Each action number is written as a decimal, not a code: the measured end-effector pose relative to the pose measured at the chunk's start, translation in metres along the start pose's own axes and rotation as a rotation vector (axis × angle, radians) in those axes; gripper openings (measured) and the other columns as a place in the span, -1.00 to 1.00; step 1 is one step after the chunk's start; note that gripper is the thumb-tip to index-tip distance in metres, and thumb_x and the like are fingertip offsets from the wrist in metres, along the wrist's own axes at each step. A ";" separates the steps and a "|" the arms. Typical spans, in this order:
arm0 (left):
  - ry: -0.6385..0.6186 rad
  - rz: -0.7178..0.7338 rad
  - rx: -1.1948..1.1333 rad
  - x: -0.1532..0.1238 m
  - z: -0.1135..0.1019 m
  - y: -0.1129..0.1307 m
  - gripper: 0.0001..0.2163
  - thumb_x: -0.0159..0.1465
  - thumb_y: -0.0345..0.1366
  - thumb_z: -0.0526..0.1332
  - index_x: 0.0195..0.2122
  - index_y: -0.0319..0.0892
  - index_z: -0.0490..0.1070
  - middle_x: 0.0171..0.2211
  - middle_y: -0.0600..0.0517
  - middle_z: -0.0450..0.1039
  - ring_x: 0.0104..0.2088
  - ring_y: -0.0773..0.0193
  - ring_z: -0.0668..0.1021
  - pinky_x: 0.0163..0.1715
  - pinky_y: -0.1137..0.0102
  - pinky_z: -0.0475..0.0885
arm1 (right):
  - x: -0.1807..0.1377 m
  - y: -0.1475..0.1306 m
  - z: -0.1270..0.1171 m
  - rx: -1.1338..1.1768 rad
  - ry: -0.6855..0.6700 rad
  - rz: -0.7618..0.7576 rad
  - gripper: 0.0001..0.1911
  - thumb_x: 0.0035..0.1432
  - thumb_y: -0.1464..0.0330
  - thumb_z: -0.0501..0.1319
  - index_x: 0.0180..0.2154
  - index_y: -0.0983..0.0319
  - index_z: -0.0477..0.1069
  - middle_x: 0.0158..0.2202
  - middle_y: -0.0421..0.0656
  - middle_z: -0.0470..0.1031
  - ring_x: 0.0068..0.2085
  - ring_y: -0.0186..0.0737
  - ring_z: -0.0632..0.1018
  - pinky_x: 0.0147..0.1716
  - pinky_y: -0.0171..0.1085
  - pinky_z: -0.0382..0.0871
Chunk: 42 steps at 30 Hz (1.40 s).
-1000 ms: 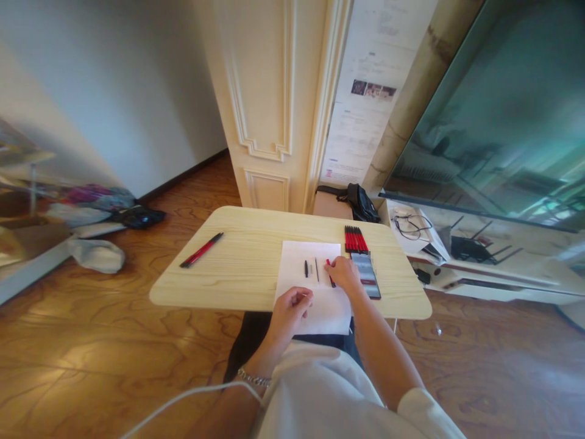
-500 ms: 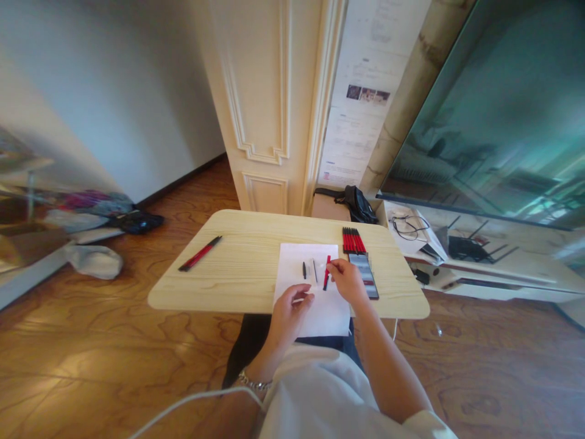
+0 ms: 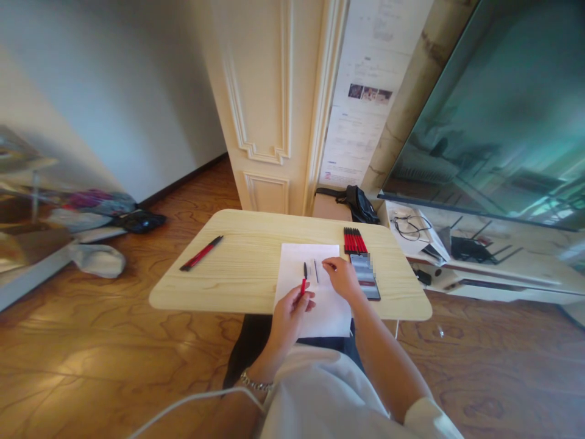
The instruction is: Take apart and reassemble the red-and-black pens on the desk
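My left hand [image 3: 292, 308] is closed around a red pen barrel [image 3: 303, 286], which points upward from its fingertips. Just beyond those fingers, a black pen part [image 3: 305, 269] rests on a sheet of white paper [image 3: 326, 314]. Beside it on the sheet is a thin, dark ink refill [image 3: 315, 271]. My right hand [image 3: 342, 277] hovers at the sheet's right side, fingertips pinched close to the refill but apart from it. Anything in that pinch is too small to make out.
The paper lies on a pale wooden table [image 3: 247, 256]. Several red-and-black pens [image 3: 355, 241] stand in a row at the right, above a phone [image 3: 365, 277]. At the left lies a group of red-and-black pens [image 3: 201, 253]. A black bag [image 3: 361, 204] sits behind the table.
The red barrel has passed from my right hand to my left. My right hand has shifted slightly left, towards the refill.
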<state>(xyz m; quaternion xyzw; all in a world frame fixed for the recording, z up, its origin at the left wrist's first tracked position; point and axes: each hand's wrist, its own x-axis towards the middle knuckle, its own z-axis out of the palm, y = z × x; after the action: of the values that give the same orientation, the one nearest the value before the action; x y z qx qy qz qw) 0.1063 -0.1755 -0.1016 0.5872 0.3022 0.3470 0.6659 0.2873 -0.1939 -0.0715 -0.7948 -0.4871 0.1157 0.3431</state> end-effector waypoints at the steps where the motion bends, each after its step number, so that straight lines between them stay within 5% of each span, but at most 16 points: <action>1: -0.001 -0.005 0.001 0.001 0.000 -0.001 -0.57 0.20 -0.08 0.17 0.02 -0.25 0.36 -0.22 -0.12 0.52 -0.38 0.26 0.57 -0.33 0.37 0.47 | 0.009 0.006 0.001 -0.072 -0.017 0.021 -0.79 0.17 0.38 0.12 -0.21 0.21 0.50 -0.19 -0.12 0.52 -0.18 -0.24 0.50 -0.13 -0.33 0.28; 11: -0.008 0.024 0.068 0.003 -0.004 -0.002 -0.59 0.23 -0.07 0.12 0.02 -0.21 0.37 -0.25 -0.09 0.51 -0.44 0.33 0.50 -0.45 0.45 0.37 | 0.027 0.026 0.019 -0.253 -0.113 0.019 -0.83 0.14 0.42 0.14 -0.28 0.24 0.51 -0.21 -0.08 0.50 -0.16 -0.25 0.48 -0.13 -0.37 0.24; 20: -0.040 0.045 0.140 0.002 -0.003 0.004 -0.58 0.24 -0.07 0.10 0.02 -0.22 0.39 -0.31 -0.06 0.52 -0.46 0.32 0.50 -0.48 0.46 0.35 | -0.002 0.009 0.003 0.311 -0.090 -0.031 -0.77 0.11 0.29 0.12 -0.26 0.26 0.47 -0.40 -0.15 0.53 -0.36 -0.26 0.51 -0.33 -0.33 0.34; 25: -0.076 0.044 0.155 -0.002 0.000 0.010 -0.60 0.24 -0.08 0.11 -0.01 -0.21 0.42 -0.32 -0.05 0.52 -0.45 0.30 0.51 -0.47 0.46 0.35 | -0.024 -0.009 -0.011 0.445 -0.101 -0.081 -0.76 0.10 0.28 0.15 -0.24 0.24 0.49 -0.40 -0.16 0.53 -0.37 -0.27 0.51 -0.34 -0.33 0.36; 42: -0.084 0.106 0.310 -0.006 0.000 0.012 -0.71 0.26 -0.15 0.09 -0.12 -0.16 0.48 -0.39 -0.01 0.51 -0.45 0.28 0.49 -0.41 0.44 0.35 | -0.039 -0.042 -0.041 0.188 -0.278 -0.203 -0.80 0.14 0.38 0.14 -0.28 0.16 0.55 -0.25 -0.16 0.55 -0.20 -0.24 0.52 -0.17 -0.32 0.34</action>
<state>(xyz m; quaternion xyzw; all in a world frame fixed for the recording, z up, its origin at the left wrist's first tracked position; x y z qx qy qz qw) 0.1016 -0.1798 -0.0895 0.7119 0.2925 0.3063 0.5602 0.2600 -0.2327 -0.0194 -0.6823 -0.5946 0.2342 0.3551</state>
